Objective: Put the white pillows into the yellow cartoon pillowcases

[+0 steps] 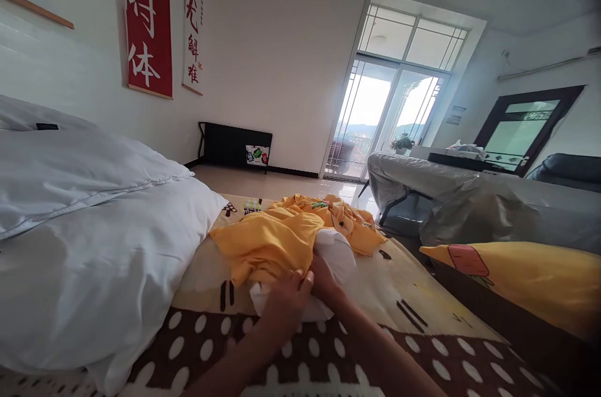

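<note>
A white pillow [335,256] lies on the bed, half covered by a yellow pillowcase [275,240] that bunches up over it. My left hand [286,300] rests on the near end of the pillow, fingers curled and closed on the edge of the yellow cloth. My right hand [323,281] reaches in beside it, its fingers tucked under the cloth and pillow, hidden from view. Both forearms stretch in from the bottom edge.
A big white duvet [89,240] fills the left of the bed. The bed sheet [422,366] is brown with white dots. A yellow pillow [530,278] lies at right. A covered table [469,196] stands beyond, before a glass balcony door [385,115].
</note>
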Demonstrator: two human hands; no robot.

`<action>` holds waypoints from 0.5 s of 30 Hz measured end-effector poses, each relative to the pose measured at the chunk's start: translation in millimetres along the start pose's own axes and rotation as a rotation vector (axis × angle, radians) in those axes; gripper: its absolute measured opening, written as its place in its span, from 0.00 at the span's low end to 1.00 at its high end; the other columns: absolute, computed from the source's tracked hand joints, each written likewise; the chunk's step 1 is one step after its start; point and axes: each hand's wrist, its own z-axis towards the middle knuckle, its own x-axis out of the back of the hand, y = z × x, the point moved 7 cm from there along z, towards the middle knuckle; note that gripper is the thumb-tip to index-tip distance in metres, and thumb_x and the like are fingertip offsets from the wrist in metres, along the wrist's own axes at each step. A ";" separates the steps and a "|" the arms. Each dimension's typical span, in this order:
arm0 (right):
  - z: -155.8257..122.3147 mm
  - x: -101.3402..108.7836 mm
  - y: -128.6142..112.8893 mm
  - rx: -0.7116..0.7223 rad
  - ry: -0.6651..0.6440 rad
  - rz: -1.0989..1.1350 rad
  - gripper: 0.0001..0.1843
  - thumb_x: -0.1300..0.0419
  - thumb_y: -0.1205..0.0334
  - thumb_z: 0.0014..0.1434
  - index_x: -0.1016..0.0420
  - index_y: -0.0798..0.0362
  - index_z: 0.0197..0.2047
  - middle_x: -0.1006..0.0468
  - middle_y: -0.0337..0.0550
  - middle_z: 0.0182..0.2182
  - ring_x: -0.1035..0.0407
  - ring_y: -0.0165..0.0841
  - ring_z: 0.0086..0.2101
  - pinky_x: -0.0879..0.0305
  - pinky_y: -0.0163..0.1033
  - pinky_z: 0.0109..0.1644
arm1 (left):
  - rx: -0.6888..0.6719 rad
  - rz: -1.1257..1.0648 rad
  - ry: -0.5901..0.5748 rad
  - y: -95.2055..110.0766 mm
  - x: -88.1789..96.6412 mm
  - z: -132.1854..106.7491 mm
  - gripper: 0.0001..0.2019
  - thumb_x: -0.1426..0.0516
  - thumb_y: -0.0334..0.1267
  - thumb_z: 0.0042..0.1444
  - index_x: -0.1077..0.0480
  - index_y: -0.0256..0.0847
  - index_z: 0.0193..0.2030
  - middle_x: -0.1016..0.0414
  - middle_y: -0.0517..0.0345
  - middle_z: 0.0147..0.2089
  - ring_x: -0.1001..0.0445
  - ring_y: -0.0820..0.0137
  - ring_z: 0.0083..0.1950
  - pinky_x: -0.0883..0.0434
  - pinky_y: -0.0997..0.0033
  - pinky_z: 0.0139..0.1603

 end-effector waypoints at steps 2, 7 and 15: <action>0.5 12.9 23.6 -0.078 0.015 -0.003 0.17 0.50 0.68 0.58 0.24 0.54 0.47 0.24 0.50 0.48 0.35 0.39 0.51 0.40 0.42 0.55 | 0.028 0.040 0.098 -9.7 11.2 -0.8 0.20 0.55 0.25 0.57 0.37 0.34 0.56 0.29 0.41 0.51 0.29 0.57 0.50 0.32 0.53 0.51; -17.4 54.4 61.7 -0.285 0.184 0.015 0.32 0.51 0.78 0.48 0.30 0.52 0.55 0.27 0.49 0.51 0.34 0.40 0.50 0.35 0.39 0.48 | 0.105 -0.079 0.396 -49.2 39.1 -4.9 0.12 0.52 0.26 0.58 0.32 0.38 0.45 0.26 0.49 0.41 0.29 0.63 0.46 0.33 0.61 0.51; -24.1 70.2 69.8 -0.321 0.305 0.123 0.35 0.52 0.77 0.46 0.31 0.48 0.57 0.26 0.44 0.51 0.32 0.39 0.48 0.35 0.40 0.48 | 0.539 -0.605 0.207 -128.0 -5.6 -12.9 0.19 0.48 0.37 0.57 0.37 0.39 0.56 0.31 0.45 0.55 0.32 0.60 0.57 0.33 0.58 0.56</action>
